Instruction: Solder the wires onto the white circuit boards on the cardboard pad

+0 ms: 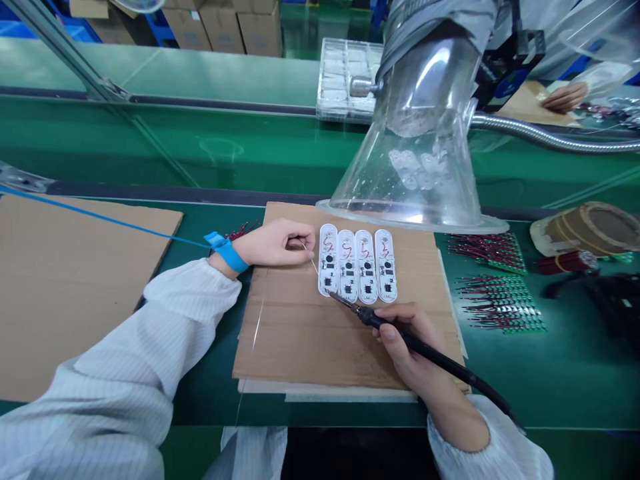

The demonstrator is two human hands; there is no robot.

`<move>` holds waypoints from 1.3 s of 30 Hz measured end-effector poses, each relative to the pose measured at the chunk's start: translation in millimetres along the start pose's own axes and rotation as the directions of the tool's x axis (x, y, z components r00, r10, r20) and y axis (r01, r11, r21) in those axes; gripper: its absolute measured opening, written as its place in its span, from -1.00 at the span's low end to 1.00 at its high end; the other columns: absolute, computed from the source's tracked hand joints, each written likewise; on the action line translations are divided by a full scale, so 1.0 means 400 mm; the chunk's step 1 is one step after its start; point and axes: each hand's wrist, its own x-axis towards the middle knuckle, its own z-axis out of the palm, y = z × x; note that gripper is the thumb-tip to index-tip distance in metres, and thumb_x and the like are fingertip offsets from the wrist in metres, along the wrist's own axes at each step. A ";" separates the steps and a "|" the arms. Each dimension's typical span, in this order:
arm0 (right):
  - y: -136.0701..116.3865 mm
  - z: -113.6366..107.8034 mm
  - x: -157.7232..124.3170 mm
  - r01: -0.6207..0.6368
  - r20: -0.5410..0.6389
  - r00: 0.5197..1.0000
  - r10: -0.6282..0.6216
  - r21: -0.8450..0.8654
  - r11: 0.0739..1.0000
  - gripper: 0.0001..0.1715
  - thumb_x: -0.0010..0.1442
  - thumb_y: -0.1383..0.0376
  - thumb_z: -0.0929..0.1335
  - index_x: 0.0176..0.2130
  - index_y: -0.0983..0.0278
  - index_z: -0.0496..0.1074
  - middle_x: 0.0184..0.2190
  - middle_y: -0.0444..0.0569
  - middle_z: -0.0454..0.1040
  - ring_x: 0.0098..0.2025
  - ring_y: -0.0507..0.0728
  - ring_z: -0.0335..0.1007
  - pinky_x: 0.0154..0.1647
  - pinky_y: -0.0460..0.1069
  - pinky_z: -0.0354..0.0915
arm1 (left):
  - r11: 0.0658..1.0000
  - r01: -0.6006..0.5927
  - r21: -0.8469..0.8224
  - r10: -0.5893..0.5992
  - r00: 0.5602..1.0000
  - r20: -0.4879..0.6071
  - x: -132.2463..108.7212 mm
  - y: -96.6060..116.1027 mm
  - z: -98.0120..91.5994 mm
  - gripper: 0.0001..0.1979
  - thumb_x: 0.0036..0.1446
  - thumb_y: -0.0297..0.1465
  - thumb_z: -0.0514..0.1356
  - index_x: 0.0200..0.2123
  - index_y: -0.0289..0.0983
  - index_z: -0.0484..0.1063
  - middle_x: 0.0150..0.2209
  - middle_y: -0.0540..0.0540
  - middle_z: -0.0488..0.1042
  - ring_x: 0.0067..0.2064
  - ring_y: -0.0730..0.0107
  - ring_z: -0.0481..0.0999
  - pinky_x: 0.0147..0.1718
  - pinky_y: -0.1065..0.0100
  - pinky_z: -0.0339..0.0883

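My right hand (410,347) is closed around a black soldering iron (400,337), its tip touching the lower end of the leftmost of several white oblong circuit boards (329,260) lined up on a cardboard sheet (300,340). My left hand (277,243) pinches a thin solder wire (311,259) that runs down to the same spot. A blue wrist strap (227,252) with a blue cord sits on my left wrist.
A clear fume hood (420,147) hangs just behind the boards. Panels of red-wired parts (500,303) and a tape roll (595,227) lie to the right. Another cardboard sheet (65,280) lies left. A clear tray (345,77) and another person's hand (565,99) are across the belt.
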 end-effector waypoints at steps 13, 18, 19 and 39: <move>0.000 0.005 0.006 0.012 -0.005 1.000 -0.012 0.014 1.000 -0.72 0.49 -0.01 0.44 -0.06 0.13 0.54 -0.25 -0.05 0.69 -0.35 0.13 0.68 -0.34 -0.01 0.55 | 1.000 -0.011 -0.013 0.011 1.000 0.005 0.002 -0.011 -0.004 -0.82 0.17 -0.28 0.29 -0.34 -0.25 0.41 -0.44 0.09 0.34 -0.43 0.50 0.21 -0.37 0.40 0.17; 0.011 0.012 0.017 0.040 -0.160 0.987 -0.031 0.057 0.998 -0.59 0.50 -0.10 0.40 0.03 0.15 0.51 -0.24 -0.03 0.63 -0.31 0.14 0.59 -0.28 0.04 0.51 | 1.000 0.008 -0.026 -0.011 0.993 -0.114 0.018 -0.033 0.007 -0.84 0.12 -0.33 0.27 -0.26 -0.24 0.38 -0.43 0.14 0.23 -0.41 0.48 0.20 -0.31 0.39 0.16; 0.013 0.005 0.023 0.043 -0.168 0.985 -0.035 0.043 0.998 -0.57 0.51 -0.12 0.38 0.05 0.15 0.52 -0.27 -0.05 0.62 -0.32 0.14 0.57 -0.27 0.04 0.49 | 1.000 0.026 0.008 -0.024 0.982 -0.188 0.020 -0.036 0.011 -0.85 0.12 -0.34 0.26 -0.26 -0.24 0.37 -0.45 0.15 0.18 -0.41 0.47 0.17 -0.31 0.39 0.15; 0.133 -0.119 -0.143 0.149 -0.379 0.918 -0.113 0.066 0.987 -0.68 0.47 0.08 0.43 0.11 0.13 0.39 -0.07 0.01 0.57 -0.04 0.22 0.66 0.12 0.19 0.57 | 0.821 0.536 -0.196 -0.505 0.522 -0.688 -0.273 -0.006 0.197 -0.53 0.43 0.00 0.05 -0.11 -0.19 0.61 0.06 -0.31 0.72 0.24 -0.15 0.65 0.17 0.08 0.57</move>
